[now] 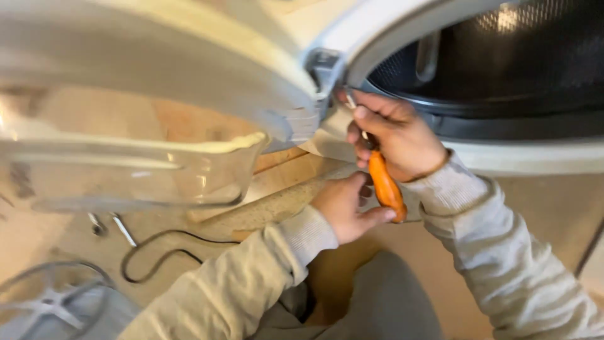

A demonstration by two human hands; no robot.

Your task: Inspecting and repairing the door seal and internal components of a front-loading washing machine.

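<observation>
Glass door bowl [138,164]; both hands [346,204] [396,138] grip orange-handled screwdriver [385,186].

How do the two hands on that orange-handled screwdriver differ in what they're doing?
The right hand sits higher, by the door hinge, its fingers wrapped around the metal shaft of the screwdriver. The left hand sits lower, its thumb and fingers on the bottom end of the orange handle. The right hand shows its back to the camera; the left is seen more from the side. Both wear pale long sleeves and touch the same tool.
</observation>
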